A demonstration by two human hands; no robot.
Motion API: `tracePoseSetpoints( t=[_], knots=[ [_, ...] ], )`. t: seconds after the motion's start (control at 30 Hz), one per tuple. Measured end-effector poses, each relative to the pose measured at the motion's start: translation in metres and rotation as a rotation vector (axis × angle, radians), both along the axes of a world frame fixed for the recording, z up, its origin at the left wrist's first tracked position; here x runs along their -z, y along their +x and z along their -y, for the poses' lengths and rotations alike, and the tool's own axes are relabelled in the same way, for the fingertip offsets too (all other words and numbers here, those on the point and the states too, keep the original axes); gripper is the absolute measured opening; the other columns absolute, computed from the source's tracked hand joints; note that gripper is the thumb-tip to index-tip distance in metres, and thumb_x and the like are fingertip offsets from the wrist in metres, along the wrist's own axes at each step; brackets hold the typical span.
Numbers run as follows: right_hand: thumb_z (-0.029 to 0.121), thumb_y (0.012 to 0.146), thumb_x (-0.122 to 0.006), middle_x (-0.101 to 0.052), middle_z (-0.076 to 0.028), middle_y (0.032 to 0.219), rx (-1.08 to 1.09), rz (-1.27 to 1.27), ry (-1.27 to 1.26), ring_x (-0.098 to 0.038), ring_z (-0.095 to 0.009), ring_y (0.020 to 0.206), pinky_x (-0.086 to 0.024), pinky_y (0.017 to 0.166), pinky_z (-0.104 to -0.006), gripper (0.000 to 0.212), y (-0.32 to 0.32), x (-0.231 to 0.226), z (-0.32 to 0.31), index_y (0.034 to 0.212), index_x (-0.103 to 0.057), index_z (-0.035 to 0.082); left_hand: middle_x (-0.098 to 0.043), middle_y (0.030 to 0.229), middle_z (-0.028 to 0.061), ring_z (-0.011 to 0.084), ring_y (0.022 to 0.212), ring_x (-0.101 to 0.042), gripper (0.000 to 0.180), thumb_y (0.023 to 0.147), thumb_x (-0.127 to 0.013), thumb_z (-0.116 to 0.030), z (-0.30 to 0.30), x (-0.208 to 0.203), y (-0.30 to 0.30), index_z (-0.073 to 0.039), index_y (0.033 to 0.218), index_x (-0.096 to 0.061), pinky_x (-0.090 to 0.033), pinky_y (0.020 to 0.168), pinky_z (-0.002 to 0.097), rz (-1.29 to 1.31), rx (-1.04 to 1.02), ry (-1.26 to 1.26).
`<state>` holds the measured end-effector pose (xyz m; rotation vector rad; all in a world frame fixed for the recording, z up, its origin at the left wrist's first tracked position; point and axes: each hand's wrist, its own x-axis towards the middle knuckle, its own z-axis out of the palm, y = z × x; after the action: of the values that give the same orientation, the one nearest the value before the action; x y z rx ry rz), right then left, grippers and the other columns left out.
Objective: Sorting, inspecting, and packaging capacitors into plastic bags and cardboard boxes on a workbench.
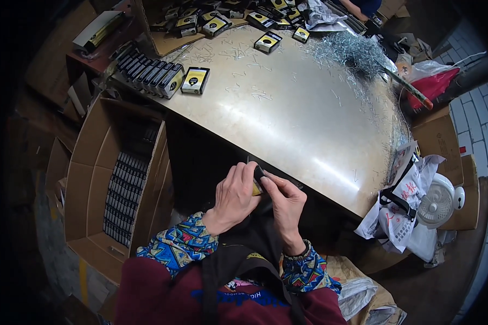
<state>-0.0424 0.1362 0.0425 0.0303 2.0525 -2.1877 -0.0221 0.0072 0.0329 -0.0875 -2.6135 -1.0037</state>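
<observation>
Close to the table's front edge, both of my hands are closed on a small black and yellow box (258, 173). My left hand (233, 192) grips its left side, with the fingers curled over it. From the right, my right hand (287, 205) pinches the box's top end with the thumb. Much of the box is hidden by the fingers, and I cannot tell whether its flap is closed. On the table, a matching box (196, 80) lies beside a row of similar boxes (146, 73) along the left edge.
Bent metal wire pieces (260, 95) lie scattered over the metal table (287, 124), with a tangled heap (350, 51) at the far right. Several loose boxes (216, 26) pile up at the back. A cardboard carton (87, 179) with packed rows stands left; a white fan (436, 200) stands right.
</observation>
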Motion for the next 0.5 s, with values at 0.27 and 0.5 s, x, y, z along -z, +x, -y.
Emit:
tracePoseSetpoints(
  t=[0.27,0.5],
  knots=[
    [-0.002,0.086,-0.068,-0.072,-0.012,0.098,0.052,-0.264,0.271,-0.067,-0.015,0.087,-0.053,0.078,-0.0254,0.021,0.002,0.004,0.017,0.107,-0.068,-0.006,-0.052,0.096,0.0176,0.0374,0.089,-0.057,0.052,0.069,-0.067,-0.004,0.007,0.008,-0.009,0.001,0.115,-0.044,-0.050,0.068,0.0443,-0.004,-0.019,0.057],
    [-0.007,0.080,-0.068,-0.069,-0.020,0.098,-0.070,-0.881,0.519,-0.069,-0.031,0.083,-0.055,0.074,-0.0343,0.018,-0.014,0.016,0.019,0.098,-0.066,-0.005,-0.053,0.100,0.0185,0.0390,0.095,-0.056,0.045,0.074,-0.068,-0.006,0.024,-0.003,-0.008,-0.001,0.112,-0.044,-0.049,0.078,0.0439,0.105,0.087,0.352]
  ],
)
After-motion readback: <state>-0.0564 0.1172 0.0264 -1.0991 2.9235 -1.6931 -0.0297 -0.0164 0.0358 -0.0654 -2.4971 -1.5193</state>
